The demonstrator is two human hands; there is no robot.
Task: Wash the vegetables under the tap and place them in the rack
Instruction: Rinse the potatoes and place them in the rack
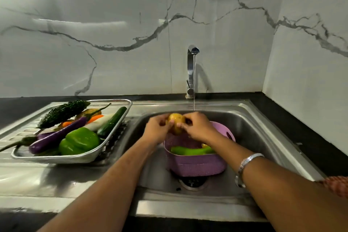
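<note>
A yellow potato (176, 121) is held over the sink between my left hand (157, 130) and my right hand (197, 127), fingers of both curled round it. It sits just left of the thin water stream falling from the steel tap (191, 69). Below my hands a purple basket (195, 165) stands in the sink and holds a long green vegetable (188, 150). On the drainboard to the left, a metal rack (75, 158) carries a green pepper (79, 142), purple aubergines (56, 136), a cucumber (113, 121), a bitter gourd (62, 112), a carrot and a white radish.
The steel sink basin (250, 130) has its drain (192, 182) just in front of the basket. Black countertop (301, 128) runs along the back and right, against marble walls. A metal bangle circles my right wrist.
</note>
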